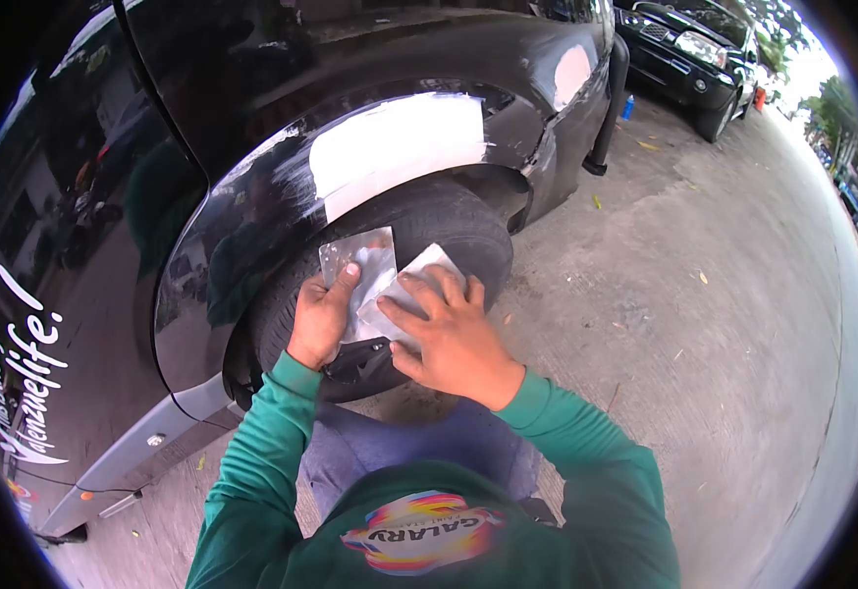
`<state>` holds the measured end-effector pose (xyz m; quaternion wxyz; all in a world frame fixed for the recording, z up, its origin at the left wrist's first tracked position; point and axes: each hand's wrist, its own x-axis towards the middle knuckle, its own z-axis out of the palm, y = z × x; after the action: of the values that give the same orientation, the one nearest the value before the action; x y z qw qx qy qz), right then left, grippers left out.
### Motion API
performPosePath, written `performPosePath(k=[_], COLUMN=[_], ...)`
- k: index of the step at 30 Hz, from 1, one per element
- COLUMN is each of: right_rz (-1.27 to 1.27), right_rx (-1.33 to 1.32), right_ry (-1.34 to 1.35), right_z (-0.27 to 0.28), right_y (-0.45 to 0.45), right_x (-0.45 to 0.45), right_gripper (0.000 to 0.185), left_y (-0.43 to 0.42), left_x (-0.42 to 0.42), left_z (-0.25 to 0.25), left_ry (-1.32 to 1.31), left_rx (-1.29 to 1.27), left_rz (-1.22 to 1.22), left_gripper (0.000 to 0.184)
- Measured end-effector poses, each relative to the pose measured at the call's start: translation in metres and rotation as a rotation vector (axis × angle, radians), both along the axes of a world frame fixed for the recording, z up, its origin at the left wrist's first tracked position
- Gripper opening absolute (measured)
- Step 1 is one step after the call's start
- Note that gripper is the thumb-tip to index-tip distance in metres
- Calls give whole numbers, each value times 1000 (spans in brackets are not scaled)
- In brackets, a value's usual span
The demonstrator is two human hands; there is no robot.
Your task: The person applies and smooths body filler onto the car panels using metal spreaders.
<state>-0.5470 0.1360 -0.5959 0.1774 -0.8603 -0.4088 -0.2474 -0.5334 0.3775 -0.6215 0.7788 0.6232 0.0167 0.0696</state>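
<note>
- Grey plate is standing out in front of the tyre, its face showing whitish smears and small specks.
- Left hand is closing on it, thumb pressing its face.
- Right hand is gripping a pale plate, fingers spreading across it; the two plates are overlapping.
- White patch is covering part of the dark fender above the tyre, its edges looking streaky.
- Door is carrying white lettering: "This is the life" and "Valenzuelife!"
- Green shirt is showing a colourful logo seemingly reading "GALARY"; its smaller print is staying too small to read.
</note>
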Motion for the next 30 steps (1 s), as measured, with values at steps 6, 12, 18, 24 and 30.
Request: performPosePath(k=[6, 12, 18, 24, 30], right_rz=[71, -73, -143, -108, -91], right_rx=[-204, 179, 371, 420, 433], right_ry=[269, -101, -337, -376, -400], right_z=[-12, 10, 37, 30, 22], right_y=[-20, 0, 37, 53, 57], right_x=[-5, 15, 63, 85, 92], right_gripper=[54, 59, 64, 66, 66], left_y=[26, 63, 71, 73, 69], left_x=[14, 32, 27, 28, 22], left_z=[-16, -32, -40, -41, -31], left_ry=[110, -123, -180, -195, -160], left_rx=[-57, 97, 62, 40, 106], left_rz=[185, 286, 319, 292, 295], left_gripper=[33, 40, 41, 41, 43])
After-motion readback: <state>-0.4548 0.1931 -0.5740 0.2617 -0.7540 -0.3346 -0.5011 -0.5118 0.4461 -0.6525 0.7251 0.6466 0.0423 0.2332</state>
